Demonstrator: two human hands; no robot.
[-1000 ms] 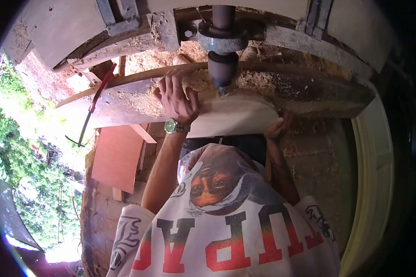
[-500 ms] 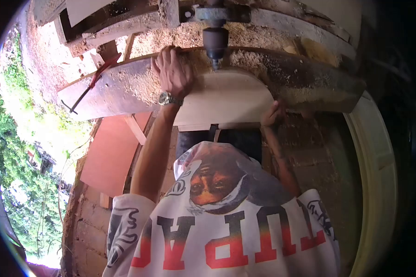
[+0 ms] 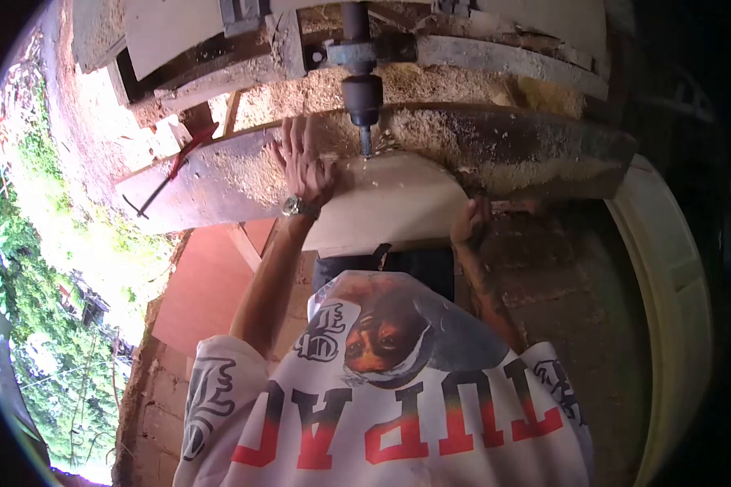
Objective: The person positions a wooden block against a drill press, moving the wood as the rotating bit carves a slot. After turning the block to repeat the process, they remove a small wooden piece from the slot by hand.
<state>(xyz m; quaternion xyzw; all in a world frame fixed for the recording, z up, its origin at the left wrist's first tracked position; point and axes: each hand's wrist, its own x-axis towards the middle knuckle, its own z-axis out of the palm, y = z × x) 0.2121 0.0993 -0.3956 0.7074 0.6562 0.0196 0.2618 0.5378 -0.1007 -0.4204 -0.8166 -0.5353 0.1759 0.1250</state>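
Observation:
A pale wooden board [image 3: 390, 199] with a curved far edge lies on a dusty plank table [image 3: 544, 154]. My left hand [image 3: 304, 166], wearing a metal wristwatch [image 3: 300, 207], rests at the board's left side with fingers stretched out over the plank. At the right edge, my right hand [image 3: 469, 223] is closed around the board, its fingertips partly in shadow. A drill bit [image 3: 365, 142] in a dark chuck [image 3: 361, 97] meets the board's curved edge, just right of my left hand. Small chips lie around the bit.
Sawdust [image 3: 447, 85] covers the area behind the plank. A red-and-dark clamp-like tool [image 3: 179, 166] hangs over the plank's left end. A reddish panel [image 3: 203, 292] leans below it. Wooden framing [image 3: 503, 61] stands behind the chuck, and a pale curved panel [image 3: 666, 284] is at right.
The view has shifted, with the table lower in it. The board and both hands sit slightly nearer my body. More of the drill bit shows, and more loose chips appear around it.

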